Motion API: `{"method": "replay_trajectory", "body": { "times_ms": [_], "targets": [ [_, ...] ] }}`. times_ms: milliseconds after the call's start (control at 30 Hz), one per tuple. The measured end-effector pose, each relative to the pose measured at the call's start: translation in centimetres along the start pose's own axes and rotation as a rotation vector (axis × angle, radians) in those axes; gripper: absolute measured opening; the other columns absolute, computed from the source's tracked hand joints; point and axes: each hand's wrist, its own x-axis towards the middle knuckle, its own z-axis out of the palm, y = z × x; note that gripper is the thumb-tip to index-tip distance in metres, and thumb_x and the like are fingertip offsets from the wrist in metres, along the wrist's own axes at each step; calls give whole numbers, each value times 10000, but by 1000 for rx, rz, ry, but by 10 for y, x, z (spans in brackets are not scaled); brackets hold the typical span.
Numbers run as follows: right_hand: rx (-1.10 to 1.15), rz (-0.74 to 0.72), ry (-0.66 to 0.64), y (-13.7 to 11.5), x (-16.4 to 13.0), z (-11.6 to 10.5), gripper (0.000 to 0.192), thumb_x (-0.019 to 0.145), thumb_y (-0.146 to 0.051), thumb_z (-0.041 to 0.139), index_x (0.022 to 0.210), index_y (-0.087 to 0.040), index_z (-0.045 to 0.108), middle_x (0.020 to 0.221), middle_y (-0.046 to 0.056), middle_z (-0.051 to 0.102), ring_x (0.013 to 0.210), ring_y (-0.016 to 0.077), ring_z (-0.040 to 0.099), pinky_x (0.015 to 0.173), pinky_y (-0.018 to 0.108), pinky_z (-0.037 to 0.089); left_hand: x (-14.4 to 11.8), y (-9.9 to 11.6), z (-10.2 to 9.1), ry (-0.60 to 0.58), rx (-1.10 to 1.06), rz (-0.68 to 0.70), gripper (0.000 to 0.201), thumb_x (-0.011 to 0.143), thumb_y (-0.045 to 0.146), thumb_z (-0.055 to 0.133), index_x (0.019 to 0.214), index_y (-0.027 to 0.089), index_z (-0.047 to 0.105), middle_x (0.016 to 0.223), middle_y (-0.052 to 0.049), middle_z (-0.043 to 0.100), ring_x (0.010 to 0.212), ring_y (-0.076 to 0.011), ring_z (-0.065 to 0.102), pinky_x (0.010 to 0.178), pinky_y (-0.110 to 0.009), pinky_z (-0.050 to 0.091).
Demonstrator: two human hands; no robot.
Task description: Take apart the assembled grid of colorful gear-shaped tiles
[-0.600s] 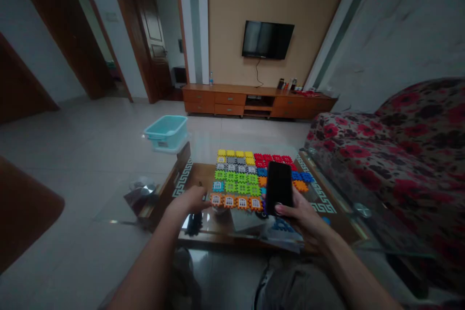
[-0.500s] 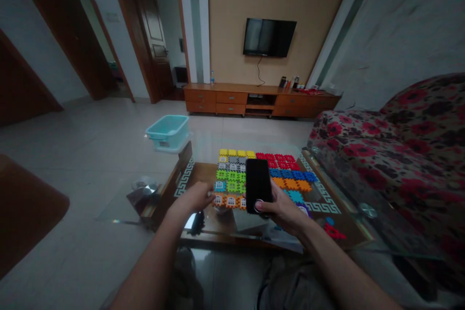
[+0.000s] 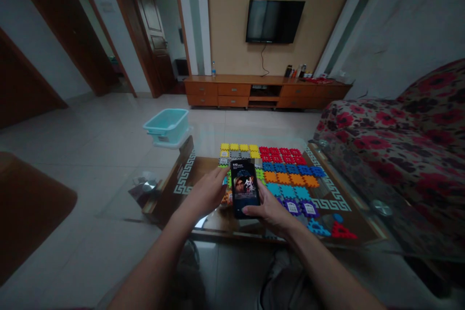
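My right hand (image 3: 271, 210) grips a black smartphone (image 3: 245, 188) upright over the near part of a glass coffee table (image 3: 203, 143); its screen is lit with a picture. My left hand (image 3: 207, 193) reaches in from the left, fingers touching the phone's left edge. Behind the phone lies a flat mat of interlocked plastic tiles (image 3: 281, 164) in yellow, grey, green, red, blue, orange and purple rows. A loose blue piece (image 3: 318, 227) and a red piece (image 3: 339, 231) lie on the glass near the right corner.
A floral sofa (image 3: 399, 131) stands close on the right. A teal plastic tub (image 3: 167, 127) sits on the tiled floor beyond the table's left. A wooden TV cabinet (image 3: 265, 91) and wall TV (image 3: 274, 20) are at the far wall. A dark wooden chair edge (image 3: 29, 203) is at left.
The phone moved left and lower toward the table's near middle, and its screen went from dark to lit. My left hand rose from the table to the phone's side.
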Motion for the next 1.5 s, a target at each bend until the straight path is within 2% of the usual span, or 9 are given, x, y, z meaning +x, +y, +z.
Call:
{"method": "replay_trajectory", "body": {
  "times_ms": [200,333,533,667,800,867,1033,1233,1500],
  "targets": [
    [0,-9,33,0,-3,5,802,556,-135,844,1267,-260,493,1132,51,677,1016,260,648,844,384,518,3,-5,11,75,9,78,733,909,89,398,1553,206,66,1543,-183,361,1372,-291,431,1096,-482,414],
    [23,3,22,4,-5,8,822,574,-127,828,1305,-271,481,1167,68,679,1040,273,651,860,406,524,2,-9,12,95,59,102,778,903,53,361,1561,218,-19,1538,-191,366,1362,-294,440,1064,-490,437],
    [94,33,6,9,-3,13,955,593,-86,766,1424,-329,364,1237,73,666,1034,287,672,804,408,548,1,-4,8,86,96,87,771,908,67,382,1559,229,2,1448,-186,455,1259,-304,522,1001,-464,472],
    [108,46,19,9,-4,16,965,571,-49,661,1441,-338,360,1225,62,676,1014,292,680,774,397,555,1,-2,8,88,99,76,797,899,57,402,1556,264,1,1421,-178,475,1185,-302,569,961,-456,493],
    [133,82,7,6,-6,16,994,535,-30,581,1452,-339,355,1219,54,678,1000,301,681,725,388,560,1,-2,8,79,94,87,805,904,78,421,1552,258,-22,1415,-191,475,1201,-311,559,960,-463,496],
    [152,92,19,6,-5,17,962,555,-42,593,1446,-331,371,1209,60,683,995,304,682,742,407,561,1,-1,7,83,89,82,809,903,78,430,1550,265,-18,1419,-188,472,1194,-305,565,963,-463,496],
    [237,102,128,8,-3,16,717,729,-161,615,1408,-295,427,1200,70,692,1026,271,677,877,442,537,1,-1,7,90,72,82,795,904,58,416,1551,272,6,1396,-179,485,1204,-299,560,973,-469,494],
    [220,102,2,5,-7,17,902,580,-28,607,1414,-304,403,1192,60,691,1012,290,680,834,440,552,1,-1,8,113,45,102,808,872,20,421,1553,244,48,1371,-186,502,1199,-296,558,982,-483,500],
    [176,73,-3,2,-9,20,893,595,-60,579,1433,-292,377,1192,74,680,1041,309,662,829,451,550,0,0,8,126,21,111,858,828,26,476,1546,262,69,1397,-178,486,1205,-305,556,982,-487,502]
  ]
}}
